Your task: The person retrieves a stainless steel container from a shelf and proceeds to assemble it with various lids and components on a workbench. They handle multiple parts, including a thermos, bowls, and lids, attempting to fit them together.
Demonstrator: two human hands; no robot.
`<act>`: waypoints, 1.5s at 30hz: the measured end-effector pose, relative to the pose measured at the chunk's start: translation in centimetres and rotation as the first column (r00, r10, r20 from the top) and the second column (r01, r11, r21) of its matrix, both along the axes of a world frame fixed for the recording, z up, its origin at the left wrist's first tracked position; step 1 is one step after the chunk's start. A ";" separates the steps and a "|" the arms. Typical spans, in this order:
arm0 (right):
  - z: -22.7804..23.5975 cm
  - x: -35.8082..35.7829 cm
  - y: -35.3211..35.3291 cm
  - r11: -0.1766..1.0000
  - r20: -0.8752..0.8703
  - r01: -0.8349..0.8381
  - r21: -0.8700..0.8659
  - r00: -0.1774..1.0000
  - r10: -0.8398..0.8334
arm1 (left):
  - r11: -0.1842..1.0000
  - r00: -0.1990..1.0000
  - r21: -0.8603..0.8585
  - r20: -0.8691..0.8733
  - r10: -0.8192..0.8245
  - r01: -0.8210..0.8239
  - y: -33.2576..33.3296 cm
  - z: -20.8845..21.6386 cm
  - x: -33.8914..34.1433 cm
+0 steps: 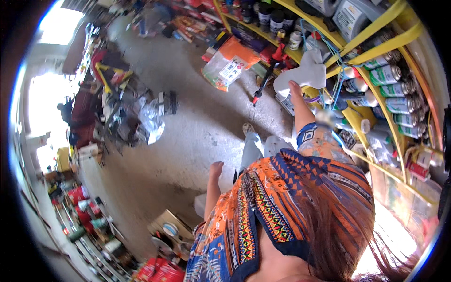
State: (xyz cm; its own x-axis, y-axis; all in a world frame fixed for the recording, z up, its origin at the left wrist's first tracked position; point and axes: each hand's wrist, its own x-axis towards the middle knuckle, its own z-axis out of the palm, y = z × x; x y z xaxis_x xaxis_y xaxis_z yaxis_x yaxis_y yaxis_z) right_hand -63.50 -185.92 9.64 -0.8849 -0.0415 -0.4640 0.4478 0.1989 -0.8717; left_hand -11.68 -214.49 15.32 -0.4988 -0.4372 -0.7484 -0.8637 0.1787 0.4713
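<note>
My right arm reaches forward to the yellow shelving. The right hand (296, 89) is closed on the near edge of a white, flat, lobed piece (307, 70), its thumb lying on top. The material of this piece is unclear. It is held up in front of the shelf, beside light blue cords (337, 87) that hang there. My left hand (216, 168) hangs low at my side above the floor, fingers curled in, with nothing seen in it.
Green-and-white cans (386, 75) line the yellow shelf (371, 84) at right; a grey jug (357, 19) stands higher. An orange-and-clear bag (230, 66) and a black-and-red pole (265, 82) are ahead. Clutter with a clear plastic bag (149, 117) covers the left floor.
</note>
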 end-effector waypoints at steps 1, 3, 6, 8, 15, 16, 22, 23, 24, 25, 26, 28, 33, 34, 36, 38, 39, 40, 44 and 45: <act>1.8 0.8 -0.9 0.977 -0.012 0.133 -0.169 0.990 -0.137 | 0.998 0.998 -0.005 0.017 -0.058 0.058 -2.1 0.3 -1.9; 6.5 2.4 -3.2 0.986 0.014 0.138 -0.092 0.990 -0.137 | 0.933 0.936 -0.119 -0.054 -0.348 0.340 -5.6 1.1 -7.9; 16.2 6.1 -4.2 0.931 -0.072 0.094 -0.354 0.989 -0.127 | 0.983 0.943 -0.171 -0.311 -0.114 0.063 -5.9 4.4 -19.1; 22.8 6.4 -2.6 0.867 -0.021 0.130 -0.480 0.987 -0.160 | 0.904 0.835 -0.408 -0.445 -0.322 0.131 -4.5 7.3 -28.1; 32.2 5.7 -0.6 -0.043 0.423 0.449 -0.892 0.798 -0.429 | 0.745 0.907 0.630 -0.414 0.082 0.220 10.9 16.6 -47.5; 32.4 5.6 -0.7 -0.094 0.361 0.355 -0.930 0.835 -0.415 | 0.713 0.917 0.661 -0.394 0.065 0.234 12.9 16.9 -48.9; 34.3 4.8 0.7 0.000 0.213 0.249 -0.968 0.826 -0.522 | 0.729 0.923 0.623 -0.384 -0.032 0.284 14.2 17.2 -49.0; 34.7 4.7 1.1 0.001 0.170 0.205 -0.979 0.817 -0.551 | 0.735 0.916 0.601 -0.396 -0.067 0.314 13.6 17.7 -48.5; 34.9 4.9 1.2 0.005 0.162 0.203 -0.979 0.797 -0.582 | 0.736 0.908 0.581 -0.406 -0.108 0.347 12.9 18.3 -47.9; 34.9 4.9 1.2 -0.022 0.256 0.303 -0.953 0.764 -0.592 | 0.734 0.894 0.557 -0.421 -0.153 0.388 12.5 19.0 -47.6; 34.7 5.0 1.2 -0.056 0.290 0.321 -0.945 0.753 -0.590 | 0.724 0.868 0.524 -0.447 -0.213 0.448 12.3 19.9 -47.6; 33.7 5.3 0.4 -0.092 0.334 0.358 -0.929 0.705 -0.626 | 0.695 0.782 0.414 -0.512 -0.355 0.587 12.7 21.7 -48.1; 31.0 4.8 -2.4 -0.069 0.119 0.096 -0.993 0.801 -0.586 | 0.494 0.331 -0.208 -0.522 -0.786 0.844 15.6 25.0 -50.8; 31.1 4.7 -3.2 0.020 0.228 0.321 -0.947 0.715 -0.661 | 0.429 0.245 -0.327 -0.477 -0.844 0.842 16.3 25.4 -51.2; 32.1 5.9 -4.4 0.031 0.394 0.590 -0.807 0.575 -0.717 | 0.250 0.037 -0.552 -0.367 -0.930 0.795 17.4 25.9 -51.7; 33.7 6.3 -4.9 0.310 0.166 0.601 -0.737 0.606 -0.778 | 0.193 0.031 -0.606 -0.267 -0.963 0.772 18.1 26.2 -51.7; 34.3 6.4 -5.2 0.489 0.005 0.619 -0.615 0.623 -0.782 | 0.148 -0.002 -0.641 -0.227 -0.974 0.753 18.3 26.3 -51.7; 34.9 6.5 -5.5 0.647 -0.171 0.642 -0.410 0.643 -0.747 | 0.106 -0.034 -0.677 -0.191 -0.981 0.729 18.4 26.4 -51.8; 34.7 5.7 -7.3 0.667 -0.486 0.655 0.356 0.739 -0.466 | -0.020 -0.130 -0.748 -0.089 -0.988 0.663 18.0 27.1 -52.4; 34.3 5.5 -7.6 0.644 -0.506 0.682 0.346 0.714 -0.484 | -0.047 -0.154 -0.760 -0.069 -0.986 0.648 17.8 27.3 -52.5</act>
